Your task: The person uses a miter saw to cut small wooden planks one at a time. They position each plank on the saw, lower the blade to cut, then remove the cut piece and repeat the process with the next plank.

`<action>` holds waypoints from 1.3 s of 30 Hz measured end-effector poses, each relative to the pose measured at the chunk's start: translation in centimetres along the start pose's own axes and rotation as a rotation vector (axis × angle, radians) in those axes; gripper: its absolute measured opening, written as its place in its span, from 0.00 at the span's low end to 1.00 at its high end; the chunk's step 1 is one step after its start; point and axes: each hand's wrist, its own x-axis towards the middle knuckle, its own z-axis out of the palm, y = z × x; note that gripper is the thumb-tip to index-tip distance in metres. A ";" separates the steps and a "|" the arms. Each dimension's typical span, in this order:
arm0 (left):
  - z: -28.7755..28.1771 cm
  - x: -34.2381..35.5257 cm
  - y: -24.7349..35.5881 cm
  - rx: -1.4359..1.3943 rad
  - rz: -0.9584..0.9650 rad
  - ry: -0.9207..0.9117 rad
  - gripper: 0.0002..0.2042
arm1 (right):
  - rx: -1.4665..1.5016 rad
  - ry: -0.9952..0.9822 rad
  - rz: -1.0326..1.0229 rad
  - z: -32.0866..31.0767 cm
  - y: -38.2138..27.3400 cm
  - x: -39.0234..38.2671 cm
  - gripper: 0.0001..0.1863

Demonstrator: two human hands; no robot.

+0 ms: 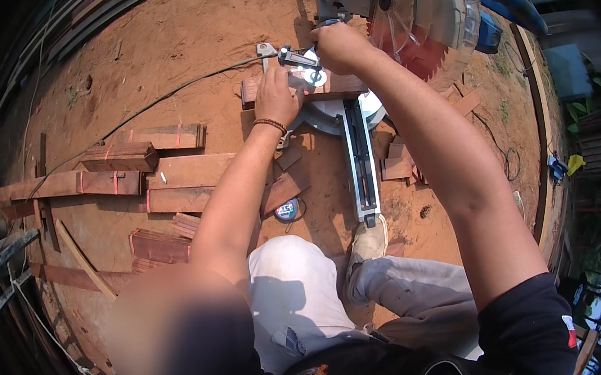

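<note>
A reddish-brown wooden block (340, 84) lies across the base of a mitre saw (429, 23). The saw's red toothed blade shows through a clear guard, just right of my right forearm. My left hand (277, 96) grips the block near its left end, fingers over the top and thumb at the near side. Above the block stands a hold-down clamp (299, 59) with a round, shiny foot (315, 77) at the wood. My right hand (343, 48) is closed around the upper part of the clamp; its fingers partly hide what they grip.
Bundled and loose planks (112, 182) lie on the dirt at left. A round tape measure (287, 210) sits near my knee. The saw's slide rail (361, 160) reaches toward my shoe (369, 242). A dark cable (161, 92) crosses the ground; wood offcuts (397, 161) lie right of the rail.
</note>
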 end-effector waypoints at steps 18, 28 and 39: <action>3.0 3.0 -1.3 0.475 0.367 -0.471 0.12 | 0.299 0.294 0.316 22.9 -0.9 -12.5 0.30; 3.8 2.2 -1.4 0.494 0.383 -0.448 0.13 | 0.228 0.257 0.395 21.1 -1.7 -10.9 0.32; 4.6 0.8 -1.3 0.575 0.329 -0.343 0.18 | 0.001 0.027 0.030 -2.7 -1.3 -3.3 0.26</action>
